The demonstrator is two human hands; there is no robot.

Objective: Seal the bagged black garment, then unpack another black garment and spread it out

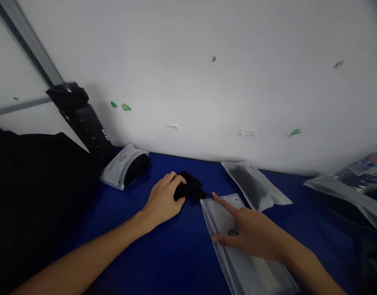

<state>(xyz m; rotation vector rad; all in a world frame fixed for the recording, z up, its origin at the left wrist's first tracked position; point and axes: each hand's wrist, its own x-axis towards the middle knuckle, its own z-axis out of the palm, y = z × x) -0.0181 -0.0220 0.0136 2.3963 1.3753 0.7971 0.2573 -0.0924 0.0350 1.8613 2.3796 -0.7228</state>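
Head: left hand (163,198) on black cloth (190,187)

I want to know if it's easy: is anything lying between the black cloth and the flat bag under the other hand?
Nothing visible. The black cloth under the left hand lies right beside the flat bag that the right hand presses; only bare blue table is between.

Bare forearms — no sleeves, unadorned fingers (176,180)

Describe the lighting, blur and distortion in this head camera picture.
Head view: dim, soft light, the white wall grey toward the corners; the black cloth under the left hand is a detail-less blob; edges are soft, most at the right hand on the frosted pouch; wide-angle bending slants the metal rail.
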